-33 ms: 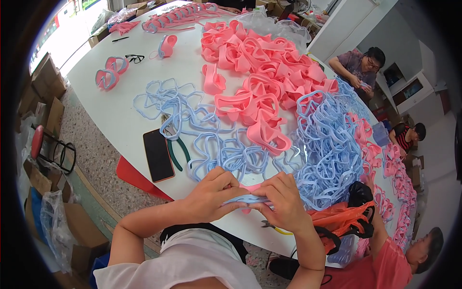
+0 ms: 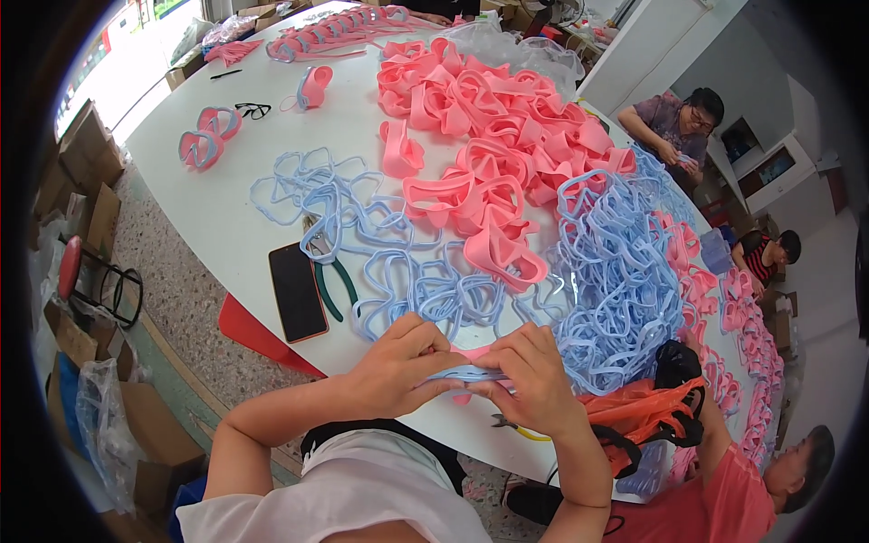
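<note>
Close to the table's near edge, my left hand [image 2: 394,366] and my right hand [image 2: 532,376] pinch a swim mask [image 2: 464,373] from its two ends. Its light-blue frame shows between my thumbs, and bits of the pink soft skirt stick out above and below. My fingers hide most of it. Just beyond my hands lie loose light-blue mask frames [image 2: 453,294], partly tangled. Behind them rises a heap of pink mask skirts [image 2: 493,176]. A large pile of light-blue frames [image 2: 620,281] is to the right of my right hand.
A phone [image 2: 297,291] and green-handled pliers [image 2: 331,288] lie left of centre. Masks with blue frames [image 2: 201,147] and eyeglasses [image 2: 254,110] sit farther left. An orange bag [image 2: 638,412] hangs near my right forearm. A co-worker in red [image 2: 733,498] reaches in at right; more people sit beyond.
</note>
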{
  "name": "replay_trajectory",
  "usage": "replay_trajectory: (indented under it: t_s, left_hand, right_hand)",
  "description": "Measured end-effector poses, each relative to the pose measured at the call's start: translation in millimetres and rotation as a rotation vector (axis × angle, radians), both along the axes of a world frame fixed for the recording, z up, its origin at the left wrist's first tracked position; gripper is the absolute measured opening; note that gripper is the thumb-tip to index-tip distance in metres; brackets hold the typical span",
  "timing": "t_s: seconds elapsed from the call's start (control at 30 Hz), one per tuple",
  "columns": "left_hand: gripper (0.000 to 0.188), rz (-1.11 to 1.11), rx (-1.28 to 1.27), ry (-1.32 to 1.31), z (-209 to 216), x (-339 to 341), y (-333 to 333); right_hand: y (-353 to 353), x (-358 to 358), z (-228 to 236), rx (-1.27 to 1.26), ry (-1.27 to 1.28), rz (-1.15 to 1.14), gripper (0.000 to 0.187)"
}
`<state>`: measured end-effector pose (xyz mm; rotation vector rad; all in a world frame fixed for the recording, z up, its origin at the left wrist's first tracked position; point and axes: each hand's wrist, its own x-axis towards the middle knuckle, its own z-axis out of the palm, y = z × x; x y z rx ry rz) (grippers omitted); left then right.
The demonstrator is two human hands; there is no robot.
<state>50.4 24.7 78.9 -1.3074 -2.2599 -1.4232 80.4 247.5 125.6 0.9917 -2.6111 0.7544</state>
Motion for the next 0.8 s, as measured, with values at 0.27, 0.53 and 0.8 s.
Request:
replay_trajectory:
  t_s: [0.27, 0.53, 0.8]
  left_hand:
    - [0.034, -0.043, 0.083, -0.018, -1.8, -5.8, -0.4]
    - [0.036, -0.083, 0.062, 0.079, -2.4, -10.7, -8.2]
    - [0.036, -0.071, 0.088, 0.126, -10.8, -16.7, -8.7]
  right_hand:
    - [-0.5, 1.6, 3.4, 0.026, 0.023, -0.001, 0.030]
    - [5.9, 0.5, -6.2, -0.018, -0.031, 0.059, 0.029]
    - [3.0, -2.9, -21.0, -0.060, 0.064, 0.053, 0.029]
